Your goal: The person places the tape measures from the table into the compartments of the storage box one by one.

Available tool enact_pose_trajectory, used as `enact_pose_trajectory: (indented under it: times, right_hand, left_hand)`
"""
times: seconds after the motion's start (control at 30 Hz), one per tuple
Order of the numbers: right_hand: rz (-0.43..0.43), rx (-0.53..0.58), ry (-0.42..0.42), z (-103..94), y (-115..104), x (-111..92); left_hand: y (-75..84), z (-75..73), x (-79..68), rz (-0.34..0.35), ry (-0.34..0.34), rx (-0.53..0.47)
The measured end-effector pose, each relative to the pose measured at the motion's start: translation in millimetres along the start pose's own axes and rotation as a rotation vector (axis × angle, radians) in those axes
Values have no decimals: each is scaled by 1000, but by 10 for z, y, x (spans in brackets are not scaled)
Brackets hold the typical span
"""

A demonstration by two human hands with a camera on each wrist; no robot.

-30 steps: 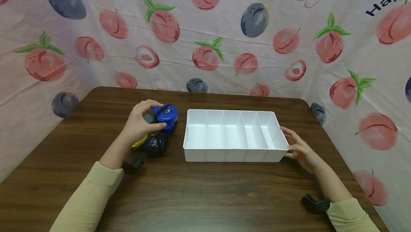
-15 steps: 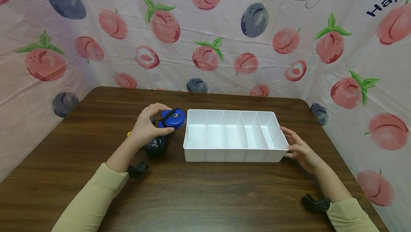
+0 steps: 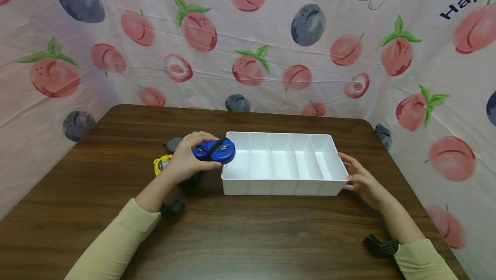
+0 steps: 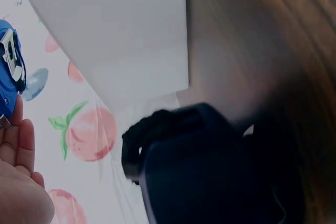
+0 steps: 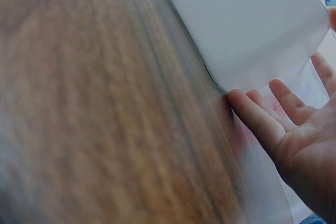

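Note:
My left hand (image 3: 190, 160) grips a blue tape measure (image 3: 222, 151) between thumb and fingers, raised at the left end of a white divided box (image 3: 284, 187). It overlaps the box's left rim in the head view. In the left wrist view, the tape measure (image 4: 9, 69) shows a metal clip on its side. My right hand (image 3: 364, 185) rests its extended fingers against the box's right end. In the right wrist view, fingertips (image 5: 236, 98) touch the box's lower edge (image 5: 212, 77). The box's compartments hold nothing.
Behind the left hand lie a yellow tape measure (image 3: 160, 163) and a grey rounded object (image 3: 173, 144). A black tape measure (image 3: 191, 181), partly hidden, sits under that hand. A fruit-print cloth (image 3: 271, 56) hangs around the brown wooden table (image 3: 271, 237).
My left hand has lifted the blue tape measure from beside the black one and carried it right to the box's left rim. The yellow one shows more now. My right hand has stayed put.

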State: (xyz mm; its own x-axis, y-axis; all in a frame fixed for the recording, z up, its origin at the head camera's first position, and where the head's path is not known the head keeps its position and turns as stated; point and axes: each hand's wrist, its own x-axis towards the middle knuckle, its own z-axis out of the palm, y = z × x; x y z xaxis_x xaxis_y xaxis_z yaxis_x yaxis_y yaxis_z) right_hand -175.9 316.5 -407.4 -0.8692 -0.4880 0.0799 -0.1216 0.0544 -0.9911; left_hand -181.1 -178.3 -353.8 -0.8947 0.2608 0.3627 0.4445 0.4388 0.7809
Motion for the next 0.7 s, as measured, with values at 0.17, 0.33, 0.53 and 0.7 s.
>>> enact_pose_trajectory:
  times: [0.17, 0.33, 0.53, 0.7]
  right_hand:
    - [1, 6, 2, -5, 5, 8]
    - [6, 2, 1, -9, 4, 14]
    - [8, -6, -2, -5, -2, 12]
    - [15, -6, 1, 3, -11, 10]
  left_hand:
    - [-2, 61, 0, 36, -2, -15]
    - [-3, 109, -7, 60, -14, -20]
    - [-3, 169, -12, 77, -38, 10]
    - [-6, 192, -18, 57, -54, 32]
